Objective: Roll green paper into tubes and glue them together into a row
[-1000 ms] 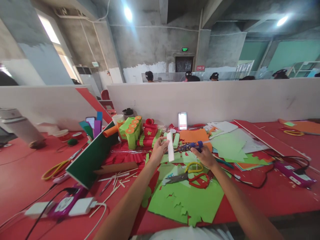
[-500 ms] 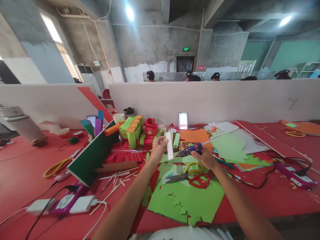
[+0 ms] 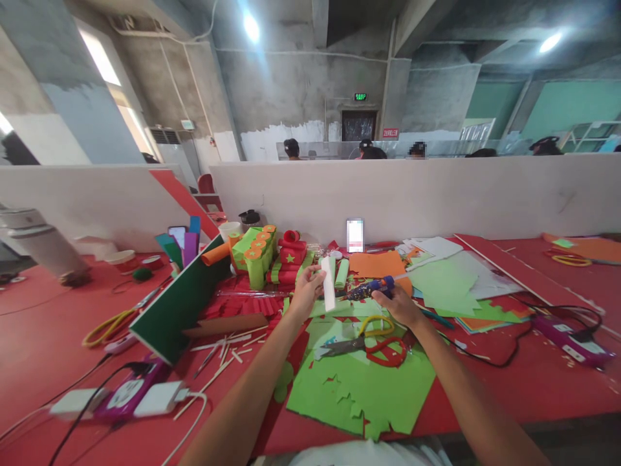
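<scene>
while the models beyond the grips look largely put together, the piece in hand seems at an early stage. past the left grip, farther off and to its left, stands a lime-green box-shaped model topped with orange discs; just beyond the same grip, a red paper model bears a green star. star-shaped gaps in the green sheet, on the near side of both grips, suggest that some cutting is done. the white strip, by contrast, is fixed to nothing that shows, so its joining looks to be left.

the left grip is narrow, pinching the white strip near its upper part, so that the strip slants down just to the right of the fingertips, between the two grips. the right grip is wrapped around a dark blue hot glue gun, whose nozzle points leftward at the strip's lower end. nozzle and strip are close, but whether they touch, or whether any glue is on the strip, i cannot tell. below and between the grips, the scissors lie on the green sheet, held by neither.
</scene>
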A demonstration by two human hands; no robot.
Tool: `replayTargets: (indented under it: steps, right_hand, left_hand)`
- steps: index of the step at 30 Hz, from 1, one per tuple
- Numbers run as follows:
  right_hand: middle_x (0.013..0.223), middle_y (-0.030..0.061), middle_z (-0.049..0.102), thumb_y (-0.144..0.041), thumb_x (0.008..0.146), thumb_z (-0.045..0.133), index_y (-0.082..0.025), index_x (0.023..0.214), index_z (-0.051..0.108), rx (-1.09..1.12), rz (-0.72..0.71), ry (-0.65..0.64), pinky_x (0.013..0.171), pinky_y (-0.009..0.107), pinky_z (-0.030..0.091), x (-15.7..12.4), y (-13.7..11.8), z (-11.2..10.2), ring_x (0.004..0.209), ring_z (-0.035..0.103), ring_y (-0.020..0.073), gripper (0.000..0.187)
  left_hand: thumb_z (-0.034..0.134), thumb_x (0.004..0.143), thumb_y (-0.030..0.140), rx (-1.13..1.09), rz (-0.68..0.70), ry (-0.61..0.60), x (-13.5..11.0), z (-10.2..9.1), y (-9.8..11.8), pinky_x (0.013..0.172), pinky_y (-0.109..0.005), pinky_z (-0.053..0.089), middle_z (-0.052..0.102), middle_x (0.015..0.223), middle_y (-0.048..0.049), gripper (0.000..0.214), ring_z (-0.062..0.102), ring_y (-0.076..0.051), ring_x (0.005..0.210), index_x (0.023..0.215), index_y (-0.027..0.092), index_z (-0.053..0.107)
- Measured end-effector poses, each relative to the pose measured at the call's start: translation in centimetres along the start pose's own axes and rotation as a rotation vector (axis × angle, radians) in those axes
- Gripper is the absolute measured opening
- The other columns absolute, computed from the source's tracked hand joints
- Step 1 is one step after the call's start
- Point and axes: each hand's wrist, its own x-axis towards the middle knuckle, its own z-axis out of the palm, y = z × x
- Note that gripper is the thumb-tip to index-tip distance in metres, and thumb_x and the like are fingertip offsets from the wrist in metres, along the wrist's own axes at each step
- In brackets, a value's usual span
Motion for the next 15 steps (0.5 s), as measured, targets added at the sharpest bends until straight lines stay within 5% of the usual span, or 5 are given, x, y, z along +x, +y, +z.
replayTargets:
  steps: [8,15]
  right_hand:
    - [0.061,0.0002,0.054,-0.053,0.081,0.058,-0.018,0.066,0.058,0.068,0.031,0.011,0.059,0.027,0.04,-0.21,0.22,0.23,0.061,0.049,0.0159,0.038]
    - [0.055,-0.0019,0.046,-0.056,0.081,0.057,-0.019,0.062,0.053,0.055,0.046,0.008,0.054,0.026,0.037,-0.11,0.59,0.06,0.056,0.042,0.0137,0.042]
  left_hand:
    - [0.084,0.059,0.037,0.001,0.003,0.006,-0.03,0.21,-0.04,0.052,-0.019,0.042,0.047,0.06,0.0084,0.049,0.05,-0.007,0.051,0.096,0.02,0.057]
    - [0.084,0.059,0.037,0.002,0.002,-0.002,-0.05,0.23,0.03,0.05,-0.018,0.04,0.044,0.059,0.0093,0.049,0.047,-0.006,0.049,0.096,0.02,0.056]
